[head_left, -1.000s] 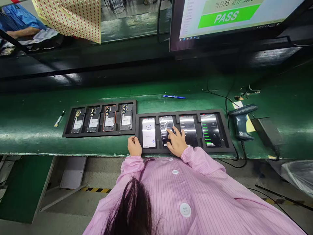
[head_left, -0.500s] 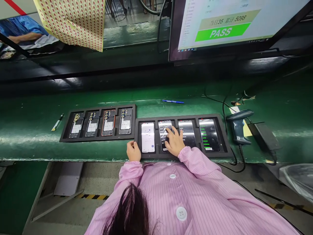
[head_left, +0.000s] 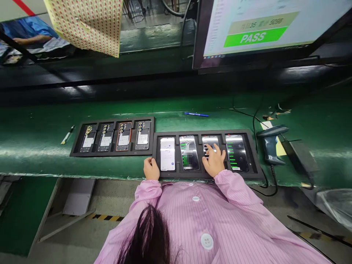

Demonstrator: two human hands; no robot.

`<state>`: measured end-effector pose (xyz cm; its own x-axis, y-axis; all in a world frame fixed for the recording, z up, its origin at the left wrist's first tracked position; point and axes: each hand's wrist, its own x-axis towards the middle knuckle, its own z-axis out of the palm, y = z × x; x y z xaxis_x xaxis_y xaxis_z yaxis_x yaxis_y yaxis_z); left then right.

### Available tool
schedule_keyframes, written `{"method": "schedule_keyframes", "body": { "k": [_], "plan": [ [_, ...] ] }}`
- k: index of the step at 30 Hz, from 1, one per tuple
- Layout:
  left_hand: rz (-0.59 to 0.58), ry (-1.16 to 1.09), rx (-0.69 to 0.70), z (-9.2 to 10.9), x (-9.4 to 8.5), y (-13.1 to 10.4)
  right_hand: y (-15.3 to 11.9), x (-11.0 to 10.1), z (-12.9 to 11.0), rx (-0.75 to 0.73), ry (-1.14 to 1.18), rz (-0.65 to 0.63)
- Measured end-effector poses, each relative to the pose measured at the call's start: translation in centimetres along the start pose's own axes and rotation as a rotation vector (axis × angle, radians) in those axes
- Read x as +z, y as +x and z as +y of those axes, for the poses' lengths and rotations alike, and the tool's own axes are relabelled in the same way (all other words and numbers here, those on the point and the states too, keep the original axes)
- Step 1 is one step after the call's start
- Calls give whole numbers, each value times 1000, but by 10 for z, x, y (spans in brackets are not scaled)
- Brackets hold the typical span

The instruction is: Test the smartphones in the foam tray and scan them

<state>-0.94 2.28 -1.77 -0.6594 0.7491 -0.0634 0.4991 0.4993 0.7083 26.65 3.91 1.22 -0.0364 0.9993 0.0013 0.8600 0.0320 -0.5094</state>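
My right hand (head_left: 214, 160), fingers spread, is over the third phone (head_left: 210, 139) in the right black tray (head_left: 206, 132), a fingertip at its screen. Curled at that tray's left edge is my left hand (head_left: 151, 169); whether its fingers grip the rim is hard to see. The leftmost phone (head_left: 167, 154) has a white screen. Green bars show on the second phone (head_left: 189, 152) and on the rightmost one (head_left: 236, 152). Beside it, the left black tray (head_left: 112, 154) carries several phones with their inner parts facing up.
A blue pen (head_left: 196, 114) lies behind the trays, a marker (head_left: 67, 135) at the left. On the right are a barcode scanner (head_left: 271, 143), cables and a black box (head_left: 301, 156). A monitor (head_left: 253, 36) showing PASS stands behind. A co-worker's arm (head_left: 33, 39) is at far upper left.
My right hand has moved right from the second phone to the third. The second phone's screen now shows green bars. My left hand stays at the tray edge.
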Motion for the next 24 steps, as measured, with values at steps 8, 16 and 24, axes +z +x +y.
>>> {"method": "schedule_keyframes", "body": {
  "k": [8,16,24],
  "plan": [
    [-58,19,81,-5,3,-5,-30,33,-56,-446,43,-45],
    [-486,-21,602,-42,-20,18,-43,77,-88,-335,-22,223],
    [-727,-32,793,-68,-27,46,-47,91,-101,-79,-159,197]
  ]
}}
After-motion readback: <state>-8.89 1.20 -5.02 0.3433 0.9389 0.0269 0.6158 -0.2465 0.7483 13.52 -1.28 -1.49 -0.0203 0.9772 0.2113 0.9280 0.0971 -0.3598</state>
